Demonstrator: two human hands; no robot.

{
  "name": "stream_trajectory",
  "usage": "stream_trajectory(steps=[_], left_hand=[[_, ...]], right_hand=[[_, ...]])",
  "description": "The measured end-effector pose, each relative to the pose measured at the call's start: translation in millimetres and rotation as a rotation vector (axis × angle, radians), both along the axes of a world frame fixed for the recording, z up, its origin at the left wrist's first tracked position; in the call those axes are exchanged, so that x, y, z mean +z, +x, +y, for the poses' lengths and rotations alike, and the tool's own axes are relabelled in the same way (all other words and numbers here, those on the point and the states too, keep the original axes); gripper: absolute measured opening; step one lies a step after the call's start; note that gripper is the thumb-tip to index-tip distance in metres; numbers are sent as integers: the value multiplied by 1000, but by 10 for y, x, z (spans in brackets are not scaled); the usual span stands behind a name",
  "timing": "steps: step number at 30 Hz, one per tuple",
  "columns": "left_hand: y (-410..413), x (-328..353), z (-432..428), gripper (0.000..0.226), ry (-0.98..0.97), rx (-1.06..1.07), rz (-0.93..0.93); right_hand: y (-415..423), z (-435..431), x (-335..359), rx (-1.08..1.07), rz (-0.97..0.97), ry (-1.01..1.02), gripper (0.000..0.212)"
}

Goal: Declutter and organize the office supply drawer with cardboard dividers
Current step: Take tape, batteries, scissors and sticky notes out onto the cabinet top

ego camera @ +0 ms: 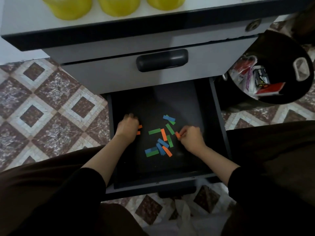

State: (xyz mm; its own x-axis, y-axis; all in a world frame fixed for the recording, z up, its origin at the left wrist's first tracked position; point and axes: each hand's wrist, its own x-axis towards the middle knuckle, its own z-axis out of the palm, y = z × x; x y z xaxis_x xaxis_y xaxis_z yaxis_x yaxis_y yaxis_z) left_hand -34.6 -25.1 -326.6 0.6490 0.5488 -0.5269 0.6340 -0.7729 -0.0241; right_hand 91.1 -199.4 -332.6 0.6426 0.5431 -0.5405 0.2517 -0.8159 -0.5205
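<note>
A closed upper drawer with a black handle (162, 60) overhangs the back of the open drawer (219, 120), shading its rear half. To the right stands a black bin (279, 48) holding wrappers and small boxes. Three yellow containers (117, 5) sit on the cabinet top, a white plastic bag (184, 212) lies on the patterned tile floor (42, 103) in front, and the person's dark-clad legs flank the drawer. On the dark drawer floor lie loose paper strips (163, 138), scattered and partly overlapping near the front middle. About five are green, about four are blue and two are orange, though the overlaps make the count unsure. Both forearms reach in from dark sleeves. The left hand (127, 128) is at the drawer's left side, knuckles up and fingers curled, gripping orange strips (139, 127) whose two ends stick out toward the pile. The right hand (192, 138) is just right of the pile, and its thumb and fingertips pinch a single orange strip (178, 134).
</note>
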Motion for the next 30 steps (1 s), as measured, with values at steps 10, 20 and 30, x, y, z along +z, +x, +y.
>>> stream_trajectory(steps=[10,20,30], left_hand=[[-4,124,90,18,-267,206,-40],[-139,20,-157,18,-92,191,-42],[-145,-41,-176,17,-171,237,-30]], right_hand=[[-469,105,-72,141,106,-217,22],[-523,129,25,303,-23,-283,15],[-572,106,32,355,-19,-232,22]])
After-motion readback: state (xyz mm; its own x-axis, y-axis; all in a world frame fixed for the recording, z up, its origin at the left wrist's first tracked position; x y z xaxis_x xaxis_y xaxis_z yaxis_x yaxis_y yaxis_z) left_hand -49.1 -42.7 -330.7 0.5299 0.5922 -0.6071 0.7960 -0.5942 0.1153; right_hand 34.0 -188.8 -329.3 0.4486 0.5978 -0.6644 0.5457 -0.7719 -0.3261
